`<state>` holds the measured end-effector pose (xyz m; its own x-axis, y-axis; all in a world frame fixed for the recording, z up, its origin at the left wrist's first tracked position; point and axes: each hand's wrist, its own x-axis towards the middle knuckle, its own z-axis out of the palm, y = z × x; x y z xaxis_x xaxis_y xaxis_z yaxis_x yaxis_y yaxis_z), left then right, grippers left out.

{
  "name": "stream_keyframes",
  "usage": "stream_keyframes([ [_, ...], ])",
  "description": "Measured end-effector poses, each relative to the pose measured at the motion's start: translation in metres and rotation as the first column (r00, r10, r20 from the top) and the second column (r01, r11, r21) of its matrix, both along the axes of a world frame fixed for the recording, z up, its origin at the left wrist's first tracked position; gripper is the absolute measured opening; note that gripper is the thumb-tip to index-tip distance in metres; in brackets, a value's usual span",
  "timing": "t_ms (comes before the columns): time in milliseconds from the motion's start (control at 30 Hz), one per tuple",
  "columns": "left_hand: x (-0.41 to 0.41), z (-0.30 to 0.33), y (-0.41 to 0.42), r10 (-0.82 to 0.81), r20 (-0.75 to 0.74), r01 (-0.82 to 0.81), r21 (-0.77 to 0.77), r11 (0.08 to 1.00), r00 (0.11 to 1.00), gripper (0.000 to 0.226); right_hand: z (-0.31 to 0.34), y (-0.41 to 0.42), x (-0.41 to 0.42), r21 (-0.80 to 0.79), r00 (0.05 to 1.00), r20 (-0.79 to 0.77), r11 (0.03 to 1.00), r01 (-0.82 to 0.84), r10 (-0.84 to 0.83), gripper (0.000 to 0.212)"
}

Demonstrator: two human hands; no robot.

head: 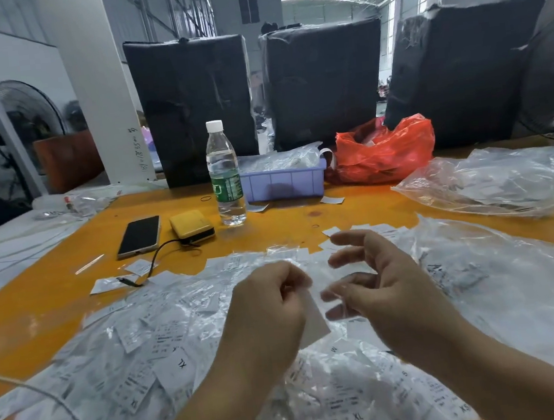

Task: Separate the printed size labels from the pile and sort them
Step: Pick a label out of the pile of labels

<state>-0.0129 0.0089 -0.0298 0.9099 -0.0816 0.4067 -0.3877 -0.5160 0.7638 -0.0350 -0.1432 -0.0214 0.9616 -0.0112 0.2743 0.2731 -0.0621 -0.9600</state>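
A wide pile of white printed size labels [153, 346], many in clear plastic sleeves, covers the near part of the orange table [354, 212]. Marks such as XL and S show on some. My left hand [266, 313] hovers above the pile and pinches one white label [314, 322] between thumb and curled fingers. My right hand [375, 278] floats just to its right, fingers spread and loosely bent, holding nothing. A few loose labels [331, 231] lie beyond my right fingertips.
Behind the pile stand a water bottle [225, 177], a purple plastic bin [284, 180], a red plastic bag [382, 151], a phone [139, 236] and a yellow power bank [192, 226] with its cable. Clear plastic bags [498, 179] lie at right. Black wrapped bales [323, 81] line the far edge.
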Motion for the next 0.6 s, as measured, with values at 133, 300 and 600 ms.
stream_keyframes([
  [133, -0.002, 0.008, -0.006, -0.007, -0.019, 0.005, -0.103, 0.995, 1.000, 0.037, -0.004, -0.002, 0.000, 0.012, 1.000, 0.011, 1.000, -0.002, 0.002, 0.051],
  [300, 0.004, 0.021, -0.011, 0.028, -0.091, -0.038, -0.110, 0.993, 0.995, 0.038, -0.005, -0.004, -0.001, 0.026, 0.999, 0.025, 0.999, 0.037, -0.038, 0.048],
  [600, -0.010, 0.016, -0.010, -0.101, -0.293, -0.055, -0.479, 0.876, 0.951, 0.039, -0.008, -0.011, -0.002, 0.172, 0.997, -0.065, 0.984, 0.046, -0.035, 0.052],
])
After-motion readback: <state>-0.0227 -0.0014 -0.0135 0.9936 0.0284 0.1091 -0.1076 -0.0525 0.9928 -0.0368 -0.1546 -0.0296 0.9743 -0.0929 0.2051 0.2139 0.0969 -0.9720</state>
